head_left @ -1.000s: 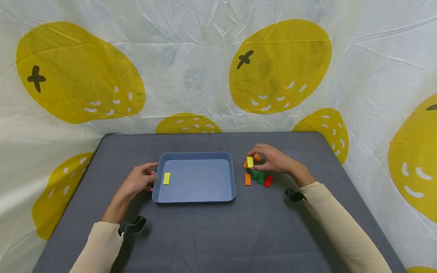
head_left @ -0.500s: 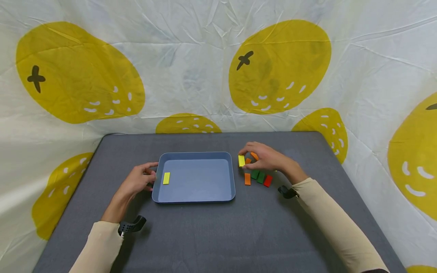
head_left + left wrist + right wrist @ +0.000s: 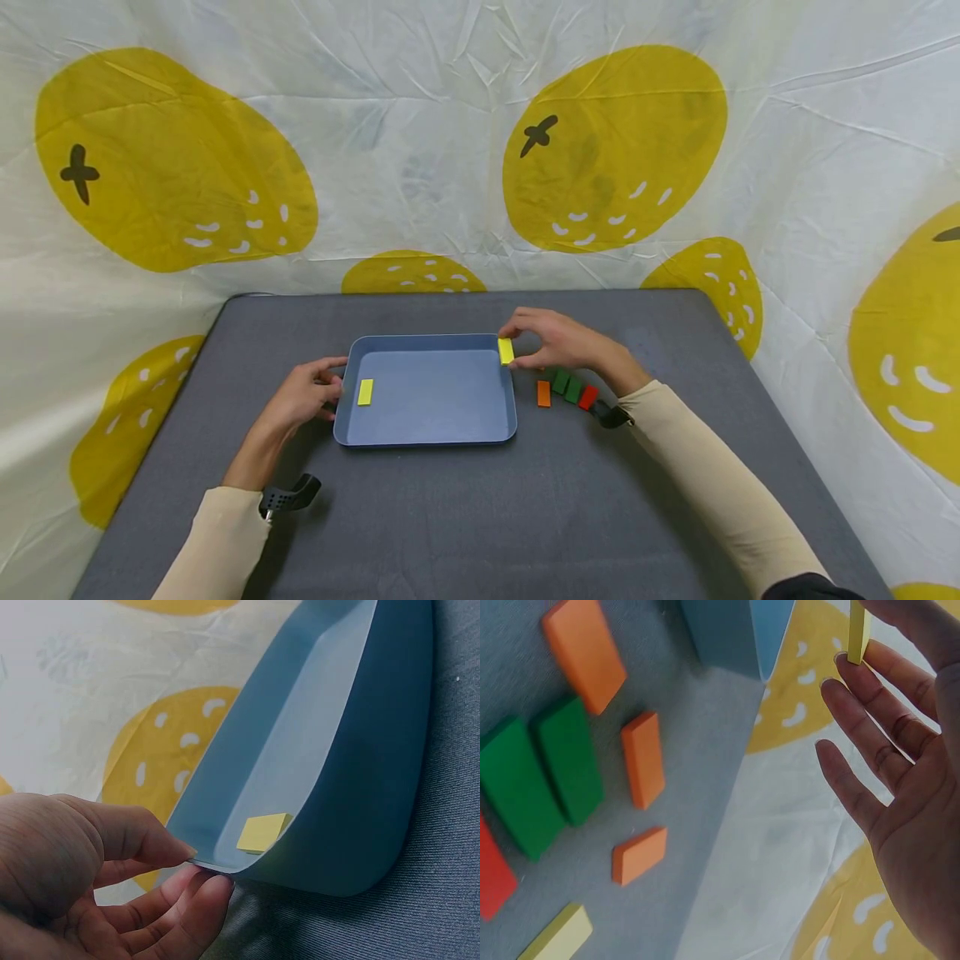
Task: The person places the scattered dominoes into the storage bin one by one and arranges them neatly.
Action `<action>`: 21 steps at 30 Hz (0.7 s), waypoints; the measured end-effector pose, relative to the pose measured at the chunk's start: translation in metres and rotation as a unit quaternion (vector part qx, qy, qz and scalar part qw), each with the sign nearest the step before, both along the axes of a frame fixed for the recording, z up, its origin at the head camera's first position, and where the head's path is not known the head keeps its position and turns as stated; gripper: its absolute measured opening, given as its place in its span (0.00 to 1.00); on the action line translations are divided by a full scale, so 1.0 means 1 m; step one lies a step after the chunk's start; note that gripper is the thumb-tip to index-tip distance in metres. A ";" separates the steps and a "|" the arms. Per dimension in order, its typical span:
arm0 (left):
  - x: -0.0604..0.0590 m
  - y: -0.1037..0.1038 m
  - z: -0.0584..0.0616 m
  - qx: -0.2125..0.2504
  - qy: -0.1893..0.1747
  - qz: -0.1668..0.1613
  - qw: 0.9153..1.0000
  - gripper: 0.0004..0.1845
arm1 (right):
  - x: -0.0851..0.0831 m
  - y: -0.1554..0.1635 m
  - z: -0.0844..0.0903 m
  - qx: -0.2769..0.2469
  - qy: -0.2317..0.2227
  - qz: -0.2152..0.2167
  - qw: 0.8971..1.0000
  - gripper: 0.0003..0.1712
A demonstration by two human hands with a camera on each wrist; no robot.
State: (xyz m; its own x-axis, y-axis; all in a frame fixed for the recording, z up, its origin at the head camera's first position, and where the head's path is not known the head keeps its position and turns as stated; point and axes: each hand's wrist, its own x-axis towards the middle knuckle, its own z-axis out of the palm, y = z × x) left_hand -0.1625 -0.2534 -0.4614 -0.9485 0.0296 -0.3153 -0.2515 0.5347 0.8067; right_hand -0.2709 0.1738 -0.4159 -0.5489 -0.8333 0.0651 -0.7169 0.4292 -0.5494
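A blue rectangular tray (image 3: 435, 408) lies on the table, with one flat yellow block (image 3: 365, 392) inside near its left end. My left hand (image 3: 303, 392) pinches the tray's left rim; in the left wrist view the thumb (image 3: 142, 838) is on the rim and fingers curl against the outer wall. Between thumb and fingertips my right hand (image 3: 562, 340) pinches a second yellow block (image 3: 506, 351), which overlaps the tray's right rim in the head view. The right wrist view shows this block (image 3: 859, 634) on edge, the other fingers spread.
Right of the tray, on the grey table (image 3: 465, 517), lie two green blocks (image 3: 568, 761), a red block (image 3: 588, 397), three orange blocks (image 3: 643, 760) and another yellow block (image 3: 559, 934). Some are hidden behind the right hand in the head view. A lemon-print cloth (image 3: 420, 167) hangs behind.
My right hand has carried the yellow block leftward from above the loose blocks to the tray's right rim. The left hand and tray have stayed in place.
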 end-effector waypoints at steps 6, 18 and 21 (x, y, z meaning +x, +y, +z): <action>0.001 0.000 -0.001 0.004 0.002 0.001 1.000 0.29 | 0.001 -0.018 0.001 0.008 -0.016 0.013 1.000 0.25; 0.000 -0.001 -0.001 0.007 0.001 0.000 1.000 0.29 | 0.004 -0.050 -0.003 0.047 -0.022 0.019 0.998 0.25; -0.001 -0.001 -0.001 0.008 0.001 0.002 1.000 0.30 | 0.005 -0.056 -0.005 0.052 -0.018 0.023 0.998 0.26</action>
State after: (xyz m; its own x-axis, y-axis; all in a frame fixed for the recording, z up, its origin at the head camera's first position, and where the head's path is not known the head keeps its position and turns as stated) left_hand -0.1632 -0.2543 -0.4628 -0.9494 0.0314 -0.3125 -0.2512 0.5216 0.8154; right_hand -0.2663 0.1176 -0.4204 -0.5111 -0.8585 -0.0421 -0.7177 0.4533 -0.5286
